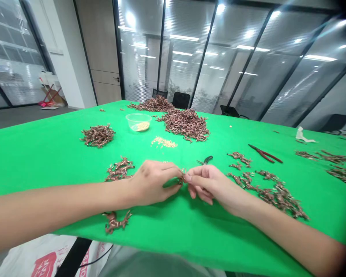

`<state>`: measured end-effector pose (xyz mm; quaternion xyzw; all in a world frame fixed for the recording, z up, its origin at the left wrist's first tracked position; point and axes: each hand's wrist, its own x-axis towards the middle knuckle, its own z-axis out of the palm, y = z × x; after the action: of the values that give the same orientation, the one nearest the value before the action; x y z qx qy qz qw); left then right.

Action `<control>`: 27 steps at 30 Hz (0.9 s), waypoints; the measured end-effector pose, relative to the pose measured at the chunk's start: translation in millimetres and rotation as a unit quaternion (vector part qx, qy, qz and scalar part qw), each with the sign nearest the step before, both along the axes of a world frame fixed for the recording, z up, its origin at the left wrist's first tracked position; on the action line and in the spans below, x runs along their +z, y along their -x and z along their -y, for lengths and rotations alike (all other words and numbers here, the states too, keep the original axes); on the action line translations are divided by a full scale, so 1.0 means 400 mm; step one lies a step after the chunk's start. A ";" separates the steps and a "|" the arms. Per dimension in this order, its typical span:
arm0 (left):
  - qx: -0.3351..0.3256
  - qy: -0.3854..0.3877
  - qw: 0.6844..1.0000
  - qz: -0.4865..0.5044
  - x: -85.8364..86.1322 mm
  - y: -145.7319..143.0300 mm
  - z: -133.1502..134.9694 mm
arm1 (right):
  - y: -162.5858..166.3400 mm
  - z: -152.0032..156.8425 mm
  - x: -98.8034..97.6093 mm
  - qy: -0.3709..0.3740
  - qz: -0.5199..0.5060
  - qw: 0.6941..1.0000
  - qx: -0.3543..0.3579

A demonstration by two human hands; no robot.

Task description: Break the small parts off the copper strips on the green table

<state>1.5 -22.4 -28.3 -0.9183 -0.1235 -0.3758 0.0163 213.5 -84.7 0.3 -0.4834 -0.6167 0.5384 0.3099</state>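
Observation:
Both hands meet over the green table (46, 154), pinching one small brown-and-copper wire piece (181, 177) between them. My left hand (154, 181) grips its left end with thumb and fingers closed. My right hand (209, 184) pinches the right end, its other fingers curled under. A small pile of the same brown pieces (119, 169) lies just behind my left hand, and a few more pieces (115, 221) lie by my left forearm at the near edge.
A long strip of brown pieces (273, 192) runs to the right. Bigger heaps (187, 124) sit at the back, with another heap (98, 135) at left. A clear plastic bowl (138, 122), scattered yellow bits (164, 142), small scissors (206, 160) and red-handled pliers (265, 153) lie beyond.

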 end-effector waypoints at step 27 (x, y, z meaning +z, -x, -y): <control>0.022 0.055 0.998 -0.028 0.006 -0.002 0.009 | -0.018 0.002 -0.034 -0.578 0.378 0.723 0.007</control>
<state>2.2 -26.2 -26.0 -0.9249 -0.1637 -0.3425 -0.0222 220.8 -85.5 -13.2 -0.3697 -0.8778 -0.1482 0.2663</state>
